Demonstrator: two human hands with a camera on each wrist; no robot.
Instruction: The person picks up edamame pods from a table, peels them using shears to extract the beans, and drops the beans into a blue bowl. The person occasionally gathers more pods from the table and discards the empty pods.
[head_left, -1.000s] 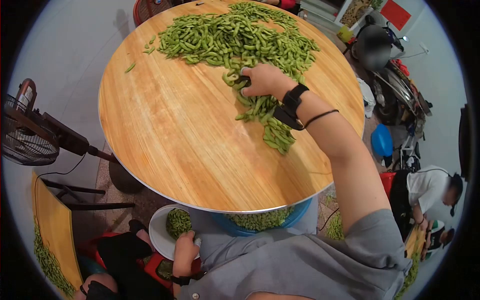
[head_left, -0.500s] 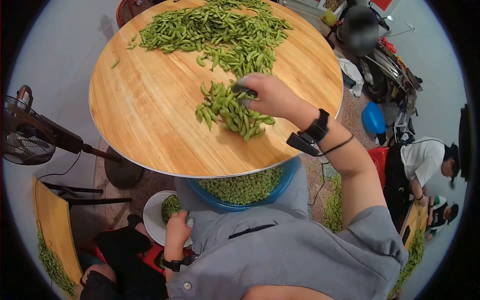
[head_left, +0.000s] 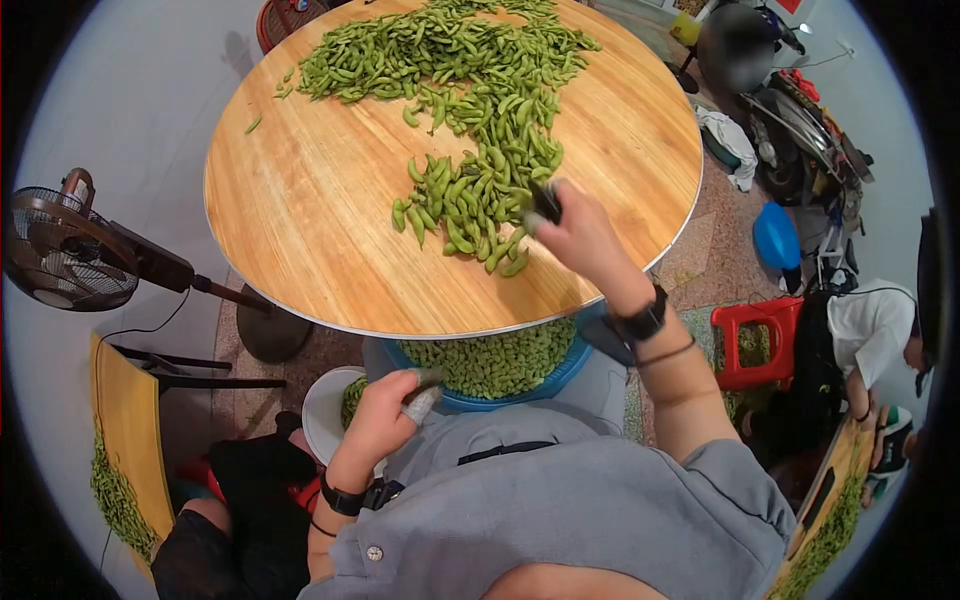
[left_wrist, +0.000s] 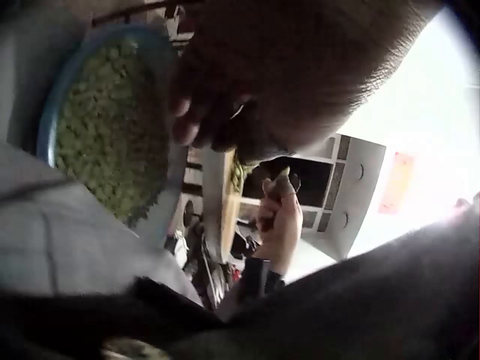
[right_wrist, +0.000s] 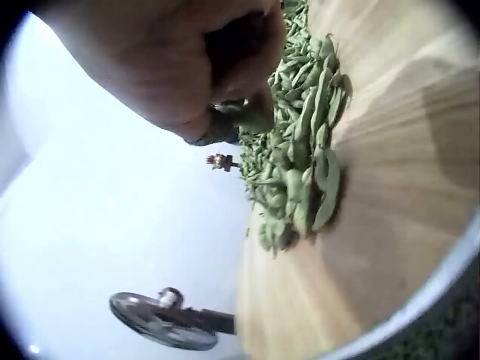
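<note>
In the head view my right hand is at the right edge of a loose heap of green soybean pods on the round wooden table. Its fingers are curled round a small black object, mostly hidden by the hand. In the right wrist view something green shows at the fingertips. My left hand, with grey wraps on its fingertips, hangs loosely curled over my lap. Beside it stands a white bucket with green stuff inside. The blue basin on my lap is full of small green beans.
A larger pod pile covers the table's far side. A standing fan is at the left, near a yellow board with pods. To the right are a red stool, a blue tub and seated people.
My right hand has drawn part of the pods nearer me, then shifted to their right edge. The left hand has come up from the white bucket and moved right.
</note>
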